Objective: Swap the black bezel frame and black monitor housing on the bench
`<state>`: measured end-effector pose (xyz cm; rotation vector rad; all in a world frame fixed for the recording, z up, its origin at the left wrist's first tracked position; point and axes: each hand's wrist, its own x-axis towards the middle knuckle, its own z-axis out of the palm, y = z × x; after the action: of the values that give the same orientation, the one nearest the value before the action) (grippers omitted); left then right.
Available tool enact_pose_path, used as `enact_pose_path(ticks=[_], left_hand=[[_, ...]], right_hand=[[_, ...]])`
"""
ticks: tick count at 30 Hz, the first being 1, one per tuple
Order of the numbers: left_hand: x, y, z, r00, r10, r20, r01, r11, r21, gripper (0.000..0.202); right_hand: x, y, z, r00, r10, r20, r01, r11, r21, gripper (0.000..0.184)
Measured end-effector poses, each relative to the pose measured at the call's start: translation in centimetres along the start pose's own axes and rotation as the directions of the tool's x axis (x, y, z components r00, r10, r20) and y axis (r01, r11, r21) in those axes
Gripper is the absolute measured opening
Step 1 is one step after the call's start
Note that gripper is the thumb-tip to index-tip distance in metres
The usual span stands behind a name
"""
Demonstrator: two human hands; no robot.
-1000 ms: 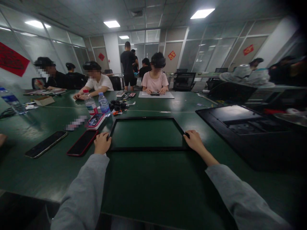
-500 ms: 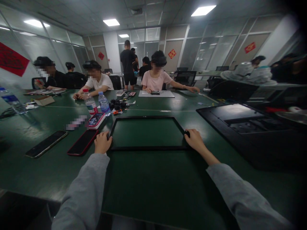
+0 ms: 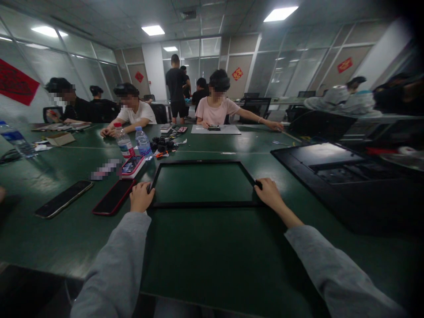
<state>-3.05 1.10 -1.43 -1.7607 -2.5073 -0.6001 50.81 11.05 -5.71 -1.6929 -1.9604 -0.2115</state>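
A thin black rectangular frame (image 3: 205,205), like a screen bezel, lies on or just above the green table (image 3: 212,247) in front of me. The tabletop shows through its open middle. My left hand (image 3: 141,196) is closed on the frame's left side. Around the right side, my right hand (image 3: 267,191) grips in the same way, thumb toward the inside. Just left of my left hand lies a dark phone with a red edge (image 3: 114,198). Both my forearms, in grey sleeves, rest near the table.
Another phone (image 3: 64,198) lies farther left. Beyond are a phone on a white box (image 3: 132,165), two bottles (image 3: 143,143) and black cables (image 3: 163,145). A large black panel (image 3: 331,176) covers the right side. Across the table, a person in pink (image 3: 217,110) sits behind a grey board (image 3: 198,129).
My hands and the frame stay practically still. The person across has stretched an arm farther to the right. Part of someone's hand now shows at the left edge.
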Motion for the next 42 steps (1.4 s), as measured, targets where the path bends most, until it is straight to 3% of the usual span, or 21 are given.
enact_pose_path(ticks=[20,30,42], left_hand=[[-0.40,0.67,-0.48,1.000,0.020,0.008,-0.020,0.999,-0.033,0.037],[-0.43,0.55,-0.22,0.998,0.048,-0.050,-0.049,0.999,-0.020,0.036],[-0.43,0.48,-0.35,1.000,0.013,-0.015,-0.013,1.000,-0.004,0.043]], right_hand=[[-0.10,-0.66,-0.59,0.999,0.042,0.032,-0.043,0.999,0.008,0.038],[-0.08,-0.58,-0.54,0.998,0.042,0.046,-0.042,0.999,-0.001,0.039],[-0.27,-0.70,-0.73,0.999,0.040,0.034,-0.041,0.999,0.011,0.038]])
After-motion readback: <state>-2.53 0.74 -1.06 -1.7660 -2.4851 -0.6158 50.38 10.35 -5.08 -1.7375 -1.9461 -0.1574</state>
